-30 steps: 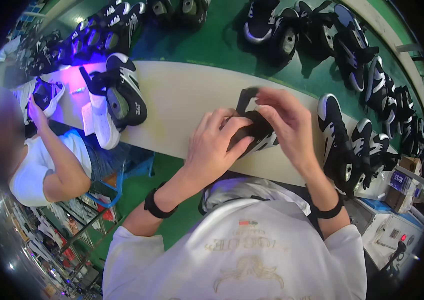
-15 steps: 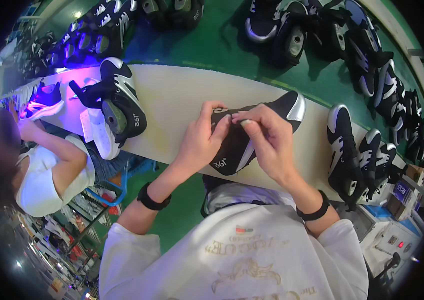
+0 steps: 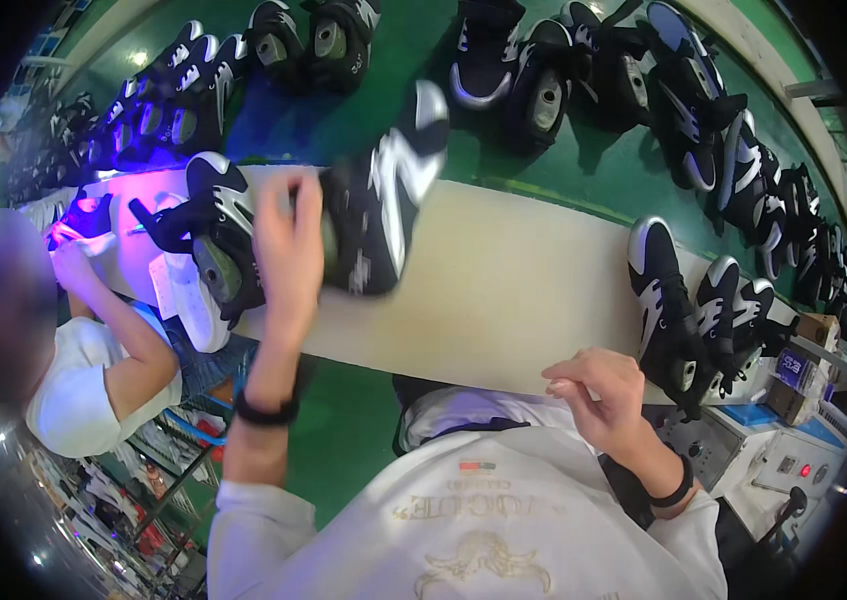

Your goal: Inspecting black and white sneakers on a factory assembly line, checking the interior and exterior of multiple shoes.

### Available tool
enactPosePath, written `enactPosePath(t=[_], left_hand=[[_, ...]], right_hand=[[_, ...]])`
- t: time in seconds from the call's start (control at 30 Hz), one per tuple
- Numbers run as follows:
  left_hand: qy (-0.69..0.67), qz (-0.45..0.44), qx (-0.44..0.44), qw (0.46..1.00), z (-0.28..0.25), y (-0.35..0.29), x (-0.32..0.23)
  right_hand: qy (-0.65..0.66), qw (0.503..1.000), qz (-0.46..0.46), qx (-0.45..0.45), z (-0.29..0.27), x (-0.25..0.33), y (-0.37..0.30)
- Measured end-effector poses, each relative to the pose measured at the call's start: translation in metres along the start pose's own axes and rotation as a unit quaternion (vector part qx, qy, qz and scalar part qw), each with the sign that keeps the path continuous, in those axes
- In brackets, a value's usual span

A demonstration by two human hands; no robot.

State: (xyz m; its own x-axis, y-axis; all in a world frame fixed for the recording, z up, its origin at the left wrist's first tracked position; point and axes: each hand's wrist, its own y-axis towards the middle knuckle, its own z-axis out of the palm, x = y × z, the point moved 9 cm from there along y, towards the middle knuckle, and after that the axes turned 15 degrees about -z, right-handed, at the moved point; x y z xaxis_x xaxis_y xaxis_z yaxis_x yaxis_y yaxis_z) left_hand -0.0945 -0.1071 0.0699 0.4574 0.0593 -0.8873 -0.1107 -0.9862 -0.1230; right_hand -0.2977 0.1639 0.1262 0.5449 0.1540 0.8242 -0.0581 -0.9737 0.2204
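My left hand (image 3: 289,245) grips a black, white and silver sports shoe (image 3: 406,185) by its collar side. The shoe is tilted above the left half of the pale worktable, its silver toe pointing away from me; hand and shoe are smeared by motion. Just left of this hand stands another black shoe (image 3: 216,225) with a grey-green form inside and a hanging black strap. Over the table's near edge, my right hand (image 3: 604,400) is curled with its fingertips drawn together. Whatever it pinches, if anything, is too small to make out.
The pale worktable (image 3: 514,290) runs across in front of me. Several black shoes (image 3: 666,300) stand at its right end; more line the green surface (image 3: 424,140) beyond. A co-worker (image 3: 94,370) sits at left. A control box (image 3: 784,470) is at lower right.
My left hand has carried the shoe leftward and away from me, turning its toe outward. My right hand has let go of the shoe and drawn back toward the near right edge.
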Motion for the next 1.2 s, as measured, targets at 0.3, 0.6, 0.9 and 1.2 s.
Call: enactPosePath(t=[0.3, 0.6, 0.9, 1.2], left_hand=[[0.265, 0.05, 0.079, 0.96, 0.22, 0.107, -0.09], [0.193, -0.089, 0.02, 0.977, 0.201, 0.13, -0.059], [0.256, 0.282, 0.476, 0.793, 0.092, -0.087, -0.046], [0.059, -0.004, 0.312, 0.948, 0.069, -0.193, -0.014]], right_hand=[[0.068, 0.995, -0.074, 0.013, -0.031, 0.029, -0.023], [0.06, 0.994, -0.083, -0.046, -0.062, 0.04, -0.039], [0.004, 0.983, -0.026, -0.183, -0.038, 0.002, 0.001], [0.107, 0.987, -0.107, -0.062, 0.034, -0.011, 0.041]])
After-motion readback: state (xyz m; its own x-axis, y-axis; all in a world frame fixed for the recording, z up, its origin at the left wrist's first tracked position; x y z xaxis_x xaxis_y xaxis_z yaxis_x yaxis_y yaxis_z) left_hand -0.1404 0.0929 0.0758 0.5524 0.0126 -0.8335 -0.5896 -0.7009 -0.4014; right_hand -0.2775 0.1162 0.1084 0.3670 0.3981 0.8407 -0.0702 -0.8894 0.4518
